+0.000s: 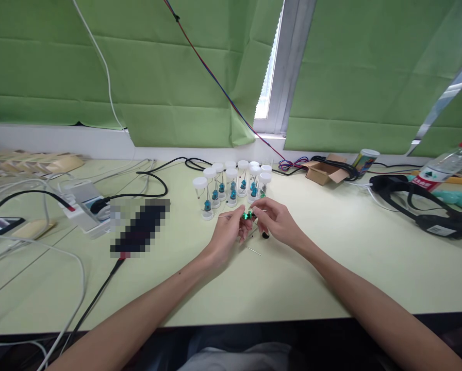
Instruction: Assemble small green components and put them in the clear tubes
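Between my two hands is a small shiny green piece (pixel 247 216), too small to name more exactly. My left hand (pixel 231 229) pinches it from the left, and my right hand (pixel 275 220) has its fingers closed at its right side. Just beyond my hands stand several clear tubes with white caps (pixel 231 188), each with blue-green parts and thin rods inside. A thin metal rod (pixel 253 251) lies on the table below my hands. A small black round piece (pixel 265 235) is under my right hand.
At the left are a white power strip (pixel 87 206), cables and a blurred-out dark object (pixel 142 229). An open cardboard box (pixel 324 170), a can (pixel 365 162), a black headset (pixel 428 211) and a plastic bottle (pixel 440 167) stand at the right. Green blinds (pixel 177 77) hang behind.
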Available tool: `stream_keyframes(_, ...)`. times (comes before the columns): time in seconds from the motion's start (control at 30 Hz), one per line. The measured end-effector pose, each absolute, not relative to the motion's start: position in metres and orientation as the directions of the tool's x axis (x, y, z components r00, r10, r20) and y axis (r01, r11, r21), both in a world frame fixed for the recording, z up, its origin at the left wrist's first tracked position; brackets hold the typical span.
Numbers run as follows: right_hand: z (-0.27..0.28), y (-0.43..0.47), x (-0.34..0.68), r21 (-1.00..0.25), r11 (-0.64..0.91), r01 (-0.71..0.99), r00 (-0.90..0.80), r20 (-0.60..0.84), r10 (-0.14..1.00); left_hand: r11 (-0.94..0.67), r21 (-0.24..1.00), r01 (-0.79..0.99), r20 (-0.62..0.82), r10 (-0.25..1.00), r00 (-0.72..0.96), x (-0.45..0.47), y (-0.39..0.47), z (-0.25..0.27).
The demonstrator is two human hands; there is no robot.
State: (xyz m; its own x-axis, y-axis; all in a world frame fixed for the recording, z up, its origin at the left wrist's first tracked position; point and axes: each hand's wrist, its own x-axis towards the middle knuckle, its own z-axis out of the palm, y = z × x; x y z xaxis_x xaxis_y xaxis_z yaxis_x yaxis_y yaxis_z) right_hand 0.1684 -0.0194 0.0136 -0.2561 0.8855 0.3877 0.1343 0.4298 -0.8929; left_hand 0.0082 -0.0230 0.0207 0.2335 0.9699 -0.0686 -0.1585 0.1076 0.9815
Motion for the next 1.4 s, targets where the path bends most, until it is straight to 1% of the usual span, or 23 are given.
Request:
stream_keyframes(1.0,0.0139,-0.0200,0.1683,-0.884,0.449,0.129,-0.265,0.406,0.875,0.106,0.982,-0.159,-0.067,0.969,0.236,0.0082,-0.0232,0.0209)
stream_keyframes(1.4,0.0132,-0.0201,0.1692,-0.889,0.439,0.126,-0.283,0.392,0.875,0.110,0.983,-0.146,-0.074,0.971,0.228,0.0085,-0.0226,0.0201)
